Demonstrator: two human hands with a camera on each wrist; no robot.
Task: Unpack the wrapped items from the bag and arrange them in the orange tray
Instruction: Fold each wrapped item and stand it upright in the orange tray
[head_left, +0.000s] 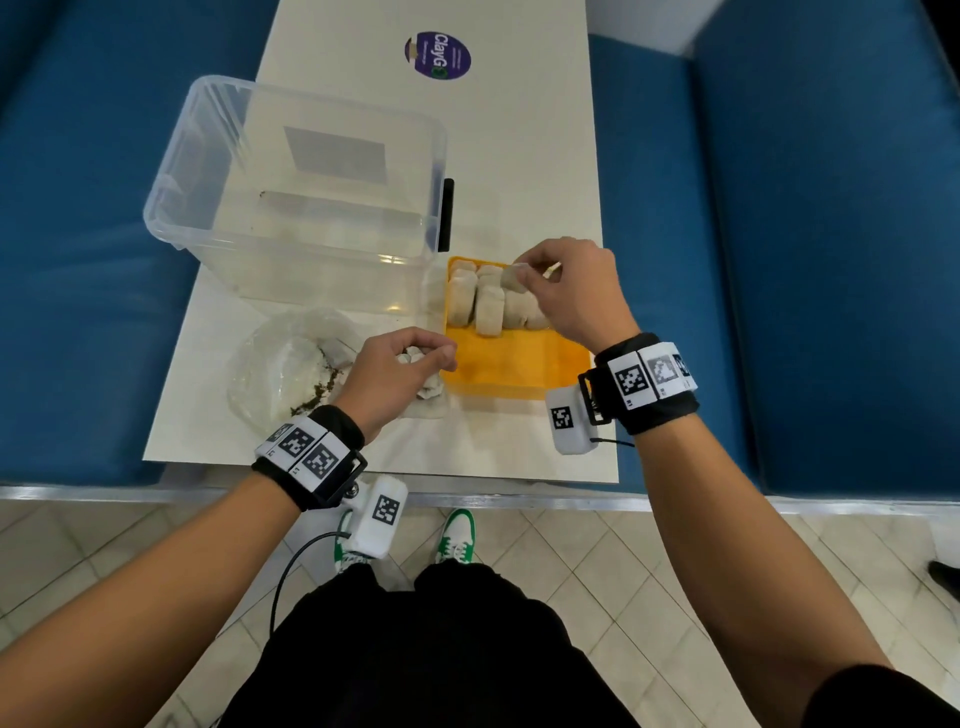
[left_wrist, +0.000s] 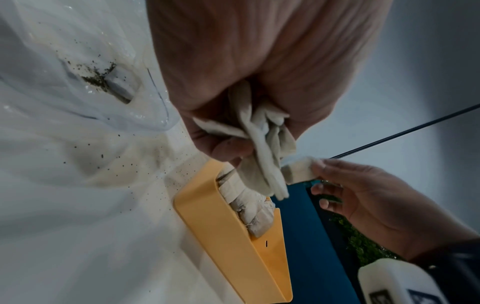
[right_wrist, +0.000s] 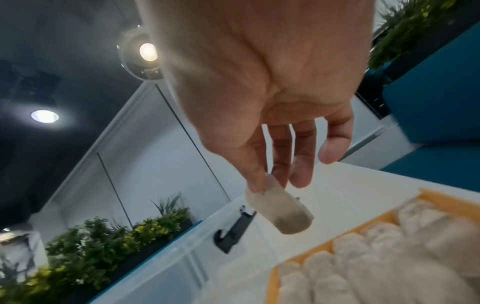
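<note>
The right hand pinches one wrapped item above the orange tray's far end. Only the left wrist view shows the left hand gripping several bunched packets beside the tray.

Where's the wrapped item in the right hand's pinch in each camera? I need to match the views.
Head: wrapped item centre, over the orange tray's far end.
Left wrist: lower right, pinched by the right hand.
Right wrist: centre, hanging from the fingertips.
Shared landmark: the orange tray, in all three.
</note>
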